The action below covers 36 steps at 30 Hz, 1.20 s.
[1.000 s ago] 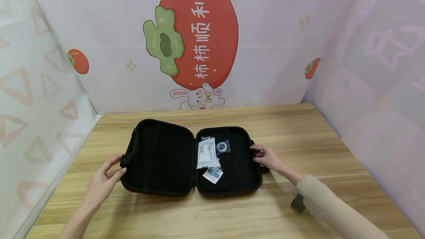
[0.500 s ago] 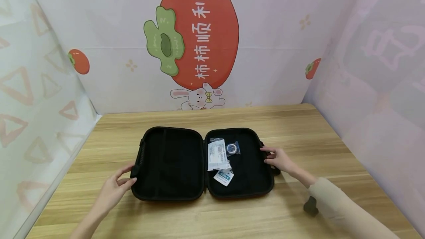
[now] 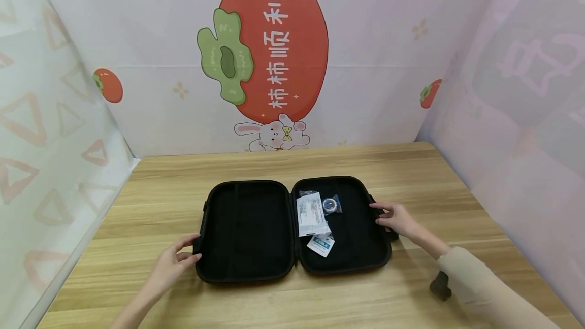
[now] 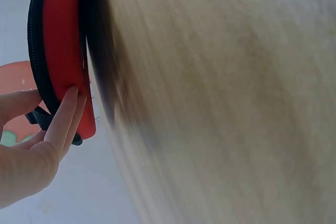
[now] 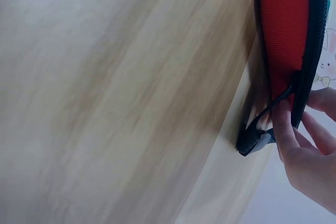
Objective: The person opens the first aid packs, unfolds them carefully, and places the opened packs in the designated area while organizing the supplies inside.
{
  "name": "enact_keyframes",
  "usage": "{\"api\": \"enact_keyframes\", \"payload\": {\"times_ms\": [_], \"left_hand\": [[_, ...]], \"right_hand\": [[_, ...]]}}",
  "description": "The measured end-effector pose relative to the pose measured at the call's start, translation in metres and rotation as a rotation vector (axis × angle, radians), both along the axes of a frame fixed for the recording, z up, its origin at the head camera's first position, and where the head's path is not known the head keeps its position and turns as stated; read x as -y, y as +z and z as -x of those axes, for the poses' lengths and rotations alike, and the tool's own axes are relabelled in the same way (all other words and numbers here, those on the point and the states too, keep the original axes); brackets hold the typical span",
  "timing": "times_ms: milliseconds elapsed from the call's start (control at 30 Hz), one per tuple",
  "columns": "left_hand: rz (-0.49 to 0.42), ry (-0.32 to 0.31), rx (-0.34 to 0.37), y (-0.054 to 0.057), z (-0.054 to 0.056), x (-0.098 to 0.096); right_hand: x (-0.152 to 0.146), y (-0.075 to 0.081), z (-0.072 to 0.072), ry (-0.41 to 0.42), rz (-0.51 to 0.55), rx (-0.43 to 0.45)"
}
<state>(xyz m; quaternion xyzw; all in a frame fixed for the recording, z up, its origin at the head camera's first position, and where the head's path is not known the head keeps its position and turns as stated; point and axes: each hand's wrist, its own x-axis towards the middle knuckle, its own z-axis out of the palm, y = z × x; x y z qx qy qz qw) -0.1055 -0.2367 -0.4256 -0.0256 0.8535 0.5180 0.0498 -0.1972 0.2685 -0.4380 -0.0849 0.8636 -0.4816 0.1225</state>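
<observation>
Plainly, left fingers (image 4: pixel 64 116) in a pinch on the open red case (image 3: pixel 256 237); right fingers (image 5: pixel 284 129) likewise, opposite edge.

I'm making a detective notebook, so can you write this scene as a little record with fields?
Main thing: zip case, opened out, red outside, black inside
Inside its right half: white printed packet, small white-and-teal sachet, ring-shaped roll in a see-through wrapper
Left hand: pinches the case's left edge
Right hand: pinches the case's right edge
Under it: wood-grain table
Behind: backdrop printed with persimmons and a rabbit
</observation>
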Motion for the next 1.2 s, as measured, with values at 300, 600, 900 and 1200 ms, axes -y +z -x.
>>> {"api": "enact_keyframes", "payload": {"times_ms": [300,600,900,1200], "left_hand": [[-0.006,-0.018,0.04,-0.008,0.0,-0.008],[-0.051,-0.079,0.054,-0.011,-0.004,-0.014],[0.086,-0.073,0.008,-0.004,-0.007,-0.014],[0.483,-0.069,-0.32,0.028,0.005,-0.023]], "right_hand": [[-0.01,0.001,-0.002,-0.007,0.014,-0.008],[-0.017,-0.001,-0.006,-0.012,-0.018,-0.039],[-0.02,-0.001,-0.009,0.037,-0.005,-0.074],[-0.021,0.001,-0.012,0.064,0.017,-0.062]]}}
